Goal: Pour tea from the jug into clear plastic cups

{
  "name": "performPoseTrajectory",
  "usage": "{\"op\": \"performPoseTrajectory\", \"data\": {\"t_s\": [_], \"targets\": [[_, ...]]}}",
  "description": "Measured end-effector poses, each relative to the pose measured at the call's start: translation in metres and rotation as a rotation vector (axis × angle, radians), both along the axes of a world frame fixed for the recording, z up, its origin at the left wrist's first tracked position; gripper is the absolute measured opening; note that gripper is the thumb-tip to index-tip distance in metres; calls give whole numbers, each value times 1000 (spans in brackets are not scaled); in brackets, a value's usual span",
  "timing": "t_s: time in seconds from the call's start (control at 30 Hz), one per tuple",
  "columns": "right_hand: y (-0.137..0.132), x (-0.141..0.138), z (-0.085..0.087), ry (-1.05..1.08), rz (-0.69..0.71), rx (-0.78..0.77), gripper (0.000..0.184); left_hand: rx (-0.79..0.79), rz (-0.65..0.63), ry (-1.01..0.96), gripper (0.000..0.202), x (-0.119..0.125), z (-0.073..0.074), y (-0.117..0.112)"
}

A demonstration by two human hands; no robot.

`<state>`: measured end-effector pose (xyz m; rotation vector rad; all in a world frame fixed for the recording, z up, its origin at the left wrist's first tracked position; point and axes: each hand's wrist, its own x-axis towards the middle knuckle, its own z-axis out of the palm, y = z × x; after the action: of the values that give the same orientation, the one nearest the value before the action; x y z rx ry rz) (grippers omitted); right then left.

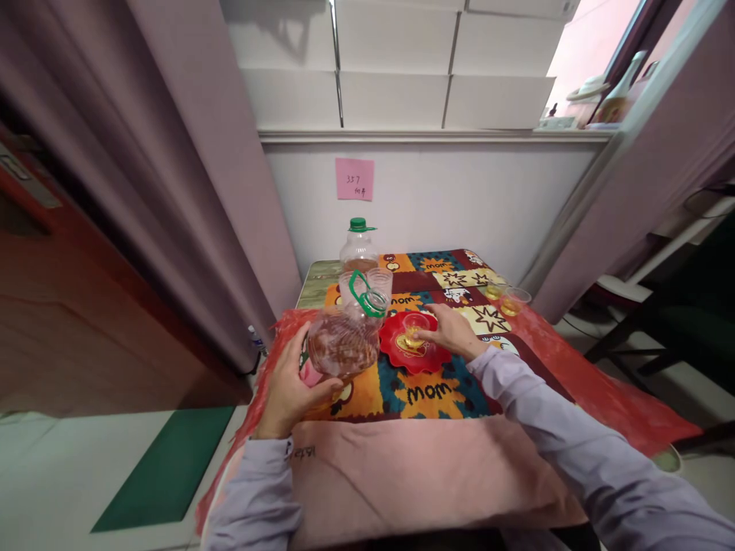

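Patterned cloth covers the worktop below a pale wall in the head view. The left grip is wrapped around a tilted jug of amber liquid, beside a red scalloped dish; the right grip pinches a small clear cup at the dish.

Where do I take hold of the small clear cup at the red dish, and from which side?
Probably by the upper wall of the clear cup, from the right, where the right hand already is. The tilted jug crowds its left side. The cup looks roughly upright and seems to hold yellow liquid, so a light, level pinch suits it.
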<state>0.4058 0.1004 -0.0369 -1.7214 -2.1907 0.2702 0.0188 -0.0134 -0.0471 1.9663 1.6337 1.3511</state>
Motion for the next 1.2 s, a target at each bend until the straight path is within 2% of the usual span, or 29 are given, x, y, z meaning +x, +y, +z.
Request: {"op": "performPoseTrajectory", "data": {"t_s": [0.13, 0.33, 0.5, 0.6, 0.73, 0.87, 1.03, 1.1, 1.2], "targets": [[1, -17, 7, -51, -1, -52, 76, 17, 3, 65, 123, 4, 4, 1], [5, -27, 6, -52, -47, -90, 67, 12, 10, 84, 121, 4, 6, 1], [4, -28, 8, 78, -86, -55, 60, 21, 29, 60, 123, -1, 4, 4], [3, -16, 15, 190, -118, -9, 58, 25, 45, 57, 123, -1, 4, 6], [2, 31, 28, 285, -192, 33, 52, 35, 66, 74, 119, 0, 4, 4], [2, 108, 34, 289, -331, 32, 47, 49, 67, 89, 115, -3, 3, 5], [4, 199, 28, 160, -593, -9, 56, 47, 71, 95, 113, -4, 1, 10], [4, 223, 24, 139, -650, -14, 59, 40, 78, 96, 113, -2, 2, 10], [4, 242, 17, 128, -700, -21, 60, 25, 90, 91, 114, 1, 4, 8]]}}
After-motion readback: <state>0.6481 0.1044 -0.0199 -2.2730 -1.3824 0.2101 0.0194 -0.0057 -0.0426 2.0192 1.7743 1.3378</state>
